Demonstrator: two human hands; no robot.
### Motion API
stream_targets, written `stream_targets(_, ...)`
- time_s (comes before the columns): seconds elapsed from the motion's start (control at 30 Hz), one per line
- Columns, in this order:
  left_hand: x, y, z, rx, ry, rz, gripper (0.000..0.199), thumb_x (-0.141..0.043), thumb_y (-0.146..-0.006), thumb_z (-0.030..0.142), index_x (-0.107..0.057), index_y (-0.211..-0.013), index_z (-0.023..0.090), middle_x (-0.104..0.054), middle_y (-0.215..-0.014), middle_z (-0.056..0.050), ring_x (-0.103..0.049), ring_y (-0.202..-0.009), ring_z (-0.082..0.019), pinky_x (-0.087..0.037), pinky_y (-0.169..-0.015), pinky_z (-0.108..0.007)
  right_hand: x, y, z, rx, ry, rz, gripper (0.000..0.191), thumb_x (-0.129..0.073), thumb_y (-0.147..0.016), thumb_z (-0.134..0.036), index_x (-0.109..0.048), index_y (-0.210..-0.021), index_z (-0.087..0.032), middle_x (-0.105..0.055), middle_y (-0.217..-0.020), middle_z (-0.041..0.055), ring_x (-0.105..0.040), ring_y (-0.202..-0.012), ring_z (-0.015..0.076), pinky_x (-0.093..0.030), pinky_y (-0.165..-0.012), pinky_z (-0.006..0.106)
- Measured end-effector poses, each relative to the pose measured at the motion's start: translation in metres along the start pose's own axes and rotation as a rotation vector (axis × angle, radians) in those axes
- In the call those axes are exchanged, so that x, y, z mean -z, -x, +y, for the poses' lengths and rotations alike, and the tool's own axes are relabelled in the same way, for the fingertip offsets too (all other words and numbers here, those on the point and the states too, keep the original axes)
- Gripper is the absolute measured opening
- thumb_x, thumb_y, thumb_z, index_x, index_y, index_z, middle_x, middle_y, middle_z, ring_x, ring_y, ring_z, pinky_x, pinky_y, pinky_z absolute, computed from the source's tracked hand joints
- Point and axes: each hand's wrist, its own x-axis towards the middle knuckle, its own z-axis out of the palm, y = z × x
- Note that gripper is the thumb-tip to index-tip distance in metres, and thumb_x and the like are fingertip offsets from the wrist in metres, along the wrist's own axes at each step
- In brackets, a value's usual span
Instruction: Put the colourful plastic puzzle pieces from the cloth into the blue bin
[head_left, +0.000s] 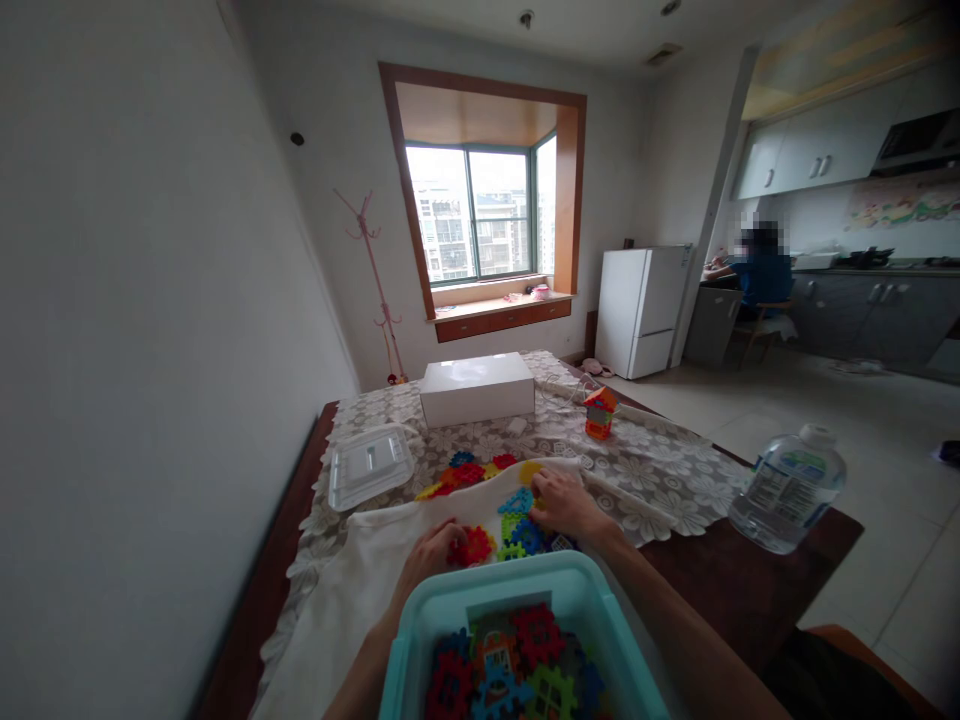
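My left hand [433, 552] is closed with its fingertips at the edge of a red interlocking plastic block [474, 546] on the white cloth [367, 560]. Curled over the other blocks, my right hand [561, 500] pinches a yellow block [538, 503], partly hidden by its fingers. Near it lie another yellow block [530, 469], a light blue block [516, 501], green blocks [512, 527] and a dark blue block [529, 537]. Between my forearms stands a teal bin [517, 578] holding several mixed blocks [496, 668].
Beyond the cloth are more red blocks [466, 475], a clear lid [371, 467], a white box [478, 390] and a small block house [599, 413]. A large water bottle [789, 488] stands at the table's right. A person [761, 272] sits in the kitchen.
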Motion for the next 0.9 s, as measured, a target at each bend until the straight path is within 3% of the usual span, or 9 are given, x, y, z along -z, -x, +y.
stream_targets(0.17, 0.001, 0.006, 0.007, 0.009, -0.029, 0.055, 0.035, -0.086, -0.076, 0.040, -0.082, -0.107, 0.023, -0.088, -0.133, -0.019, -0.083, -0.132, -0.046, -0.062, -0.119, -0.058, -0.004, -0.002, -0.006, -0.031, -0.061, 0.045, 0.014, -0.081, -0.096, -0.024, -0.074, -0.108, -0.022, -0.085, -0.119, 0.0122, -0.079, -0.118, 0.0327, -0.054, -0.106, 0.041)
stream_targets(0.27, 0.002, 0.007, 0.006, 0.021, 0.011, 0.132, 0.038, -0.091, -0.076, 0.048, -0.081, -0.104, 0.024, -0.089, -0.127, -0.018, -0.084, -0.122, -0.045, -0.064, -0.113, -0.059, -0.007, -0.007, -0.004, -0.051, -0.249, 0.143, 0.016, -0.084, -0.097, -0.032, -0.074, -0.106, -0.024, -0.086, -0.116, 0.0102, -0.080, -0.112, 0.0309, -0.056, -0.102, 0.041)
stream_targets(0.37, 0.007, 0.006, 0.007, 0.084, 0.253, 0.244, 0.057, -0.100, -0.071, 0.067, -0.072, -0.098, 0.025, -0.088, -0.121, -0.018, -0.083, -0.117, -0.044, -0.065, -0.109, -0.058, -0.005, -0.011, -0.005, -0.018, -0.680, 0.174, 0.031, -0.088, -0.096, -0.050, -0.073, -0.106, -0.025, -0.083, -0.102, 0.0060, -0.077, -0.098, 0.0273, -0.059, -0.089, 0.038)
stream_targets(0.47, 0.024, 0.007, 0.014, 0.135, 0.692, 0.258, 0.072, -0.104, -0.069, 0.077, -0.065, -0.099, 0.025, -0.087, -0.112, -0.013, -0.083, -0.114, -0.039, -0.066, -0.105, -0.049, 0.003, -0.008, -0.012, 0.068, -1.269, 0.051, 0.052, -0.097, -0.088, -0.069, -0.074, -0.106, -0.025, -0.078, -0.095, 0.0023, -0.071, -0.086, 0.0210, -0.058, -0.081, 0.033)
stream_targets(0.6, 0.067, 0.018, 0.034, 0.016, 1.008, 0.003, 0.064, -0.109, -0.078, 0.064, -0.071, -0.109, 0.023, -0.086, -0.110, -0.007, -0.083, -0.108, -0.029, -0.063, -0.103, -0.039, 0.018, 0.006, -0.023, 0.276, -1.737, -0.276, 0.057, -0.107, -0.083, -0.066, -0.076, -0.107, -0.024, -0.082, -0.111, 0.0064, -0.076, -0.099, 0.0209, -0.061, -0.090, 0.032)
stream_targets(0.67, 0.086, 0.028, 0.047, -0.102, 0.963, -0.220, 0.058, -0.109, -0.079, 0.061, -0.074, -0.105, 0.021, -0.087, -0.115, -0.010, -0.083, -0.115, -0.032, -0.063, -0.105, -0.040, 0.023, 0.013, -0.026, 0.414, -1.771, -0.445, 0.055, -0.110, -0.081, -0.061, -0.080, -0.108, -0.023, -0.085, -0.117, 0.0092, -0.080, -0.109, 0.0233, -0.061, -0.096, 0.032)
stream_targets(0.73, 0.097, 0.038, 0.063, -0.158, 0.792, -0.450, 0.058, -0.112, -0.076, 0.059, -0.080, -0.105, 0.021, -0.089, -0.130, -0.014, -0.079, -0.138, -0.042, -0.058, -0.123, -0.049, 0.026, 0.018, -0.029, 0.519, -1.713, -0.596, 0.056, -0.113, -0.078, -0.055, -0.084, -0.111, -0.021, -0.088, -0.121, 0.0109, -0.082, -0.115, 0.0253, -0.062, -0.100, 0.033)
stream_targets(0.83, 0.098, 0.045, 0.082, -0.166, 0.631, -0.506, 0.062, -0.112, -0.078, 0.061, -0.085, -0.121, 0.024, -0.091, -0.137, -0.015, -0.073, -0.152, -0.046, -0.046, -0.139, -0.063, 0.030, 0.019, -0.031, 0.596, -1.525, -0.665, 0.063, -0.110, -0.080, -0.063, -0.089, -0.121, -0.021, -0.089, -0.136, 0.0144, -0.082, -0.129, 0.0304, -0.061, -0.112, 0.038)
stream_targets(0.9, 0.090, 0.042, 0.086, -0.189, 0.593, -0.401, 0.057, -0.101, -0.087, 0.073, -0.088, -0.111, 0.023, -0.091, -0.134, -0.016, -0.074, -0.151, -0.045, -0.036, -0.145, -0.066, 0.030, 0.016, -0.030, 0.569, -1.400, -0.528, 0.067, -0.097, -0.089, -0.078, -0.090, -0.123, -0.021, -0.087, -0.142, 0.0161, -0.080, -0.135, 0.0337, -0.059, -0.118, 0.043)
